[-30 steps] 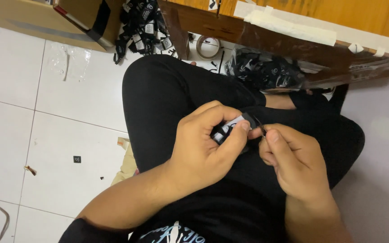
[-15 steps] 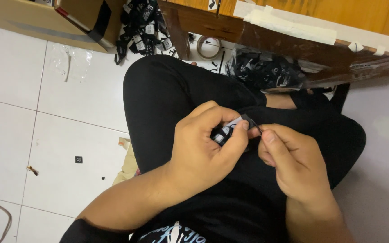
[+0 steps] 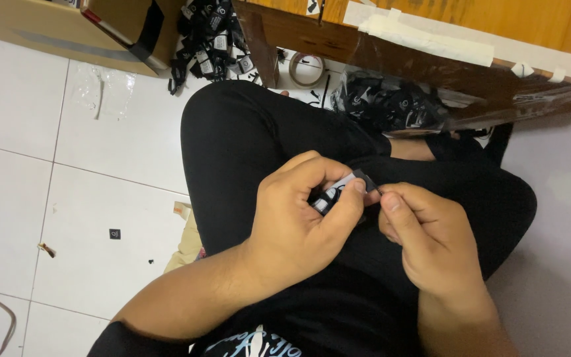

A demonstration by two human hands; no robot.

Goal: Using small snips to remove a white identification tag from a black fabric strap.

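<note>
Small black tags with pale faces [image 3: 338,190] sit pinched in a short stack in the left hand [image 3: 302,218], over the person's lap at centre of the head view. Left hand: fingers curled closed around the stack, thumb pressed on its top edge. Right hand [image 3: 427,241]: closed, thumb and forefinger pinched together at the right end of the stack, touching it; what exactly they grip there is too small to tell. Both hands rest above crossed legs in black trousers [image 3: 252,139]. Far side, left: a cardboard box [image 3: 54,30] stands on the white tiled floor [image 3: 67,165], a black strap hanging at its right edge. Just right of the box lies a loose heap of similar black tags [image 3: 213,36]. Beside that heap, a roll of tape [image 3: 306,69] lies flat on the tiles. Far right: a wooden board edge [image 3: 431,59] with a pale tape strip along it; beneath it, a clear bag of black tags [image 3: 384,106] touches the far knee. One stray tag [image 3: 114,234] lies on the tiles at left, well apart from the hands.
</note>
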